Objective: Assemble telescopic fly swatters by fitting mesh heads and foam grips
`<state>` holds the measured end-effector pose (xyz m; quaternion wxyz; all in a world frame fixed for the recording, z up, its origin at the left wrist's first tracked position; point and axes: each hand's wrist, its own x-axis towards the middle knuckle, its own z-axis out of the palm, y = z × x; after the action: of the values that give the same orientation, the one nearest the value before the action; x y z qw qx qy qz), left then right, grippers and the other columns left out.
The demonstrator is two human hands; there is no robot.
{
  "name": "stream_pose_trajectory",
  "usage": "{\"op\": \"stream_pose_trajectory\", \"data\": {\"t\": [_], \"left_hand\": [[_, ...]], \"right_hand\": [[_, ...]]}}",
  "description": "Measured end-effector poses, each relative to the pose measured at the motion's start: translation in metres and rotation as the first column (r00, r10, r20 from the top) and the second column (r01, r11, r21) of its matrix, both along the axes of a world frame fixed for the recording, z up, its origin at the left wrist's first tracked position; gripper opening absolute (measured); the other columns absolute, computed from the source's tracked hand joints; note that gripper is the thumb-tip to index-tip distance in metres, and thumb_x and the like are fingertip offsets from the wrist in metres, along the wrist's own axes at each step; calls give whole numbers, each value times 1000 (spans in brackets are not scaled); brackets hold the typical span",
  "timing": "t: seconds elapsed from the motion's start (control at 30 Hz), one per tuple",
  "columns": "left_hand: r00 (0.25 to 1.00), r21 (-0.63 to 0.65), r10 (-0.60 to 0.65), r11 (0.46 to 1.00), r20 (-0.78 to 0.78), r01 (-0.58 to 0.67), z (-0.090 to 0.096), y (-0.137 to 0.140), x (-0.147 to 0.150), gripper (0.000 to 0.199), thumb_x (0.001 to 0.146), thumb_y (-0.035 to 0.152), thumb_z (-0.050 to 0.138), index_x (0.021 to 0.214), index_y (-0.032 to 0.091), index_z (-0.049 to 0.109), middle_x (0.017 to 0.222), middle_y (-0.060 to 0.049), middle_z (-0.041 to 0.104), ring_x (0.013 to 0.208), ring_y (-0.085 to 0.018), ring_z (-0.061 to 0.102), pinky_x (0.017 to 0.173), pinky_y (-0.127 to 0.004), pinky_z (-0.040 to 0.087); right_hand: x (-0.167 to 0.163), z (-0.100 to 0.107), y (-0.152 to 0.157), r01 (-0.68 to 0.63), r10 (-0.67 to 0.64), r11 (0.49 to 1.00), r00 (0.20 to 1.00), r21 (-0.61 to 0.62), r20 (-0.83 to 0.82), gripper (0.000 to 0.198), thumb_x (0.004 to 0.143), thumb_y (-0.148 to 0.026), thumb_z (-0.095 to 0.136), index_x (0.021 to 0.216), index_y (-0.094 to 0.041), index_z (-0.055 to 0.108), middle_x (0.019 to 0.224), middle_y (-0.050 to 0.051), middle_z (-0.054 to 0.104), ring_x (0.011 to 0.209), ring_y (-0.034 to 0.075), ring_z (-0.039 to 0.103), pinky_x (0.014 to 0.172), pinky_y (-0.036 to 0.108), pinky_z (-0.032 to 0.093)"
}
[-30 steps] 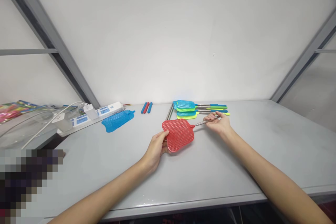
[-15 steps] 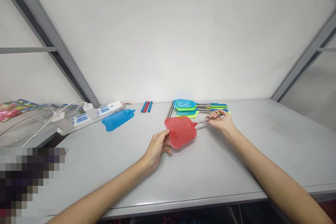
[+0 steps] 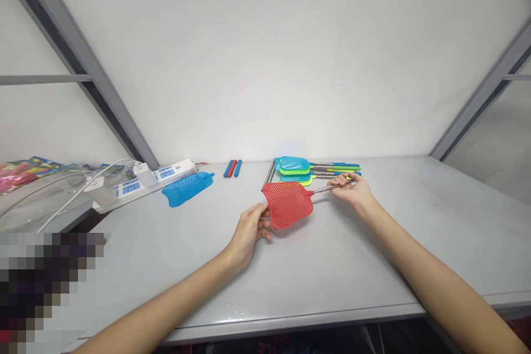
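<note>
Above the table, a red fly swatter [image 3: 289, 204] with a mesh head and a thin metal rod is held in both hands. My left hand [image 3: 251, 232] pinches the left edge of the head, thumb in front and fingers partly behind it. My right hand [image 3: 350, 188] is closed around the metal rod; the rod's far end is hidden in the fingers. Behind the red head lies a stack of blue and green fly swatters [image 3: 294, 164], their handles pointing right. Bare metal rods [image 3: 269, 176] lie just left of that stack.
A loose blue swatter head [image 3: 187, 188] lies at the left beside a white power strip [image 3: 160, 176] with plugs and cables. Several blue and red handle grips [image 3: 232, 168] rest near the wall. Plastic-bagged colourful items [image 3: 20, 174] are at the far left.
The red swatter has shifted slightly right, and its head's lower edge has tilted up a little. Both hands keep their hold on it.
</note>
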<state>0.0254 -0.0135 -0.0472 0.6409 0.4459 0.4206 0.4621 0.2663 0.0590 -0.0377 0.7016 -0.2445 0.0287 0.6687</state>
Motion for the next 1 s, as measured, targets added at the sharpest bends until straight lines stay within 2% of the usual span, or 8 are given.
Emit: {"op": "stream_pose_trajectory", "data": {"t": [0.2,0.63,1.0], "left_hand": [[999,-6,21,1000,-37,-21,0,0,1,19,71,33,52,71,14,52,59,0,56,46,-7,50,38,-15,38],[993,-1,0,1000,-122,0,-2,2,1,20,74,33,50,72,13,49,63,-1,57,46,-6,49,38,-15,38],[988,-19,-38,999,-151,35,-3,5,0,18,72,31,52,67,14,47,55,-1,56,44,-7,51,37,-15,40]], "right_hand": [[1,-2,2,-7,7,1000,1000,11,21,18,70,-15,29,58,-21,17,47,-8,15,32,8,21,30,21,26],[0,-2,2,-15,12,999,998,41,62,17,68,-13,31,57,-20,19,42,-7,18,31,7,21,31,20,26],[-3,13,-7,-1,-13,987,996,162,87,16,70,-15,34,58,-20,25,42,-7,22,32,7,22,33,19,27]]}}
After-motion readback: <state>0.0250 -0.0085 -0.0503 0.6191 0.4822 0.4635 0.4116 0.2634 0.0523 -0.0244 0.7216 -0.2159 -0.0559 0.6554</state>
